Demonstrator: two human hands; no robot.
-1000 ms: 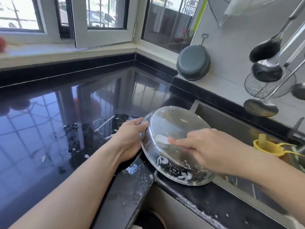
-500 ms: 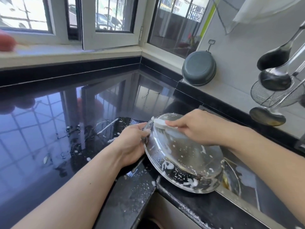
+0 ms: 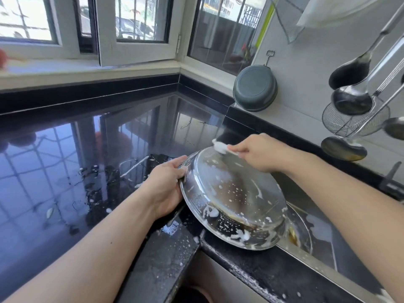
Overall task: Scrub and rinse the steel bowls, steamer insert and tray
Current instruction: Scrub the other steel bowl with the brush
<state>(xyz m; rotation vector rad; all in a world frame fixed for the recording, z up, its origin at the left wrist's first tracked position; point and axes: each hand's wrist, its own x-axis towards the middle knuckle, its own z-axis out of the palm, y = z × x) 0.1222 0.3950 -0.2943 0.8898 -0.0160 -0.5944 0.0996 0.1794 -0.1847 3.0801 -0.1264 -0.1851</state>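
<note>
While my left hand [image 3: 166,189] grips the rim of one steel bowl [image 3: 234,200], thumb over the edge and fingers [image 3: 178,161] curled behind it, I see the bowl tipped on its side, its lower rim resting on the front edge of the black bench [image 3: 65,160] just beside the sink [image 3: 323,243]. Its outer face is turned toward me: round, shallow, mirror-bright metal, speckled with white soap dots and streaked with thicker foam along the bottom rim. A brownish arc shows across its lower half.

My right hand [image 3: 260,153] pinches a small white scrubbing pad [image 3: 219,147] between thumb and curled fingers, and the pad touches the top rim of the bowl.

The bench is polished black stone, wet and glossy, mirroring the window [image 3: 140,20] bars; soap flecks dot its near edge. Inside the sink, a second round steel vessel [image 3: 299,230] sits partly hidden behind the bowl; I cannot tell what it is.

On the pale wall to the right hang four steel ladles [image 3: 349,75] and one wire-mesh skimmer [image 3: 341,121]. One dark green round pan [image 3: 254,89] leans upright against that wall on the back ledge. One white cloth [image 3: 332,12] hangs at the top right.
</note>
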